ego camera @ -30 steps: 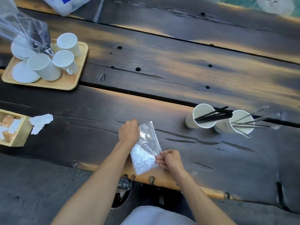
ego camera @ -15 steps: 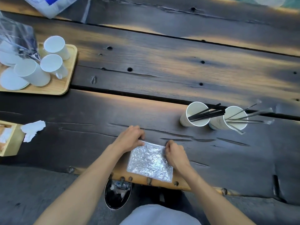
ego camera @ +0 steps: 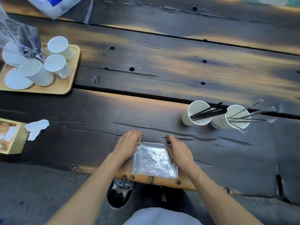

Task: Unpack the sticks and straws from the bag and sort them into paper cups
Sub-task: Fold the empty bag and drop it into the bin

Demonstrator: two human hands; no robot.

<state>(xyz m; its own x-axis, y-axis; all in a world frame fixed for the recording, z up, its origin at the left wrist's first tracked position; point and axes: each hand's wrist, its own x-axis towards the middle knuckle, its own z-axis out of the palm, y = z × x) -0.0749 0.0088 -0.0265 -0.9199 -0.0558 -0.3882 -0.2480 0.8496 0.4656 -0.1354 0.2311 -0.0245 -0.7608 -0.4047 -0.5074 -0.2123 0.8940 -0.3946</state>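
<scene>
A crinkled clear plastic bag (ego camera: 154, 161) lies flat on the dark wooden table (ego camera: 146, 75) near its front edge. My left hand (ego camera: 128, 145) pinches the bag's top left corner and my right hand (ego camera: 178, 151) pinches its top right corner. To the right stand two paper cups side by side. The left cup (ego camera: 197, 113) holds several black sticks (ego camera: 209, 111). The right cup (ego camera: 233, 118) holds several wrapped straws (ego camera: 250, 114) that lean out to the right.
A wooden tray (ego camera: 65, 85) at the far left carries white paper cups, lids and a clear bag. A small wooden box (ego camera: 14, 140) and a torn white paper scrap (ego camera: 36, 128) lie at the left edge. A white package (ego camera: 53, 5) rests at the top. A bin (ego camera: 119, 195) sits below the table.
The bag went from being held tilted to lying flat on the table. Both hands shifted up to its top corners.
</scene>
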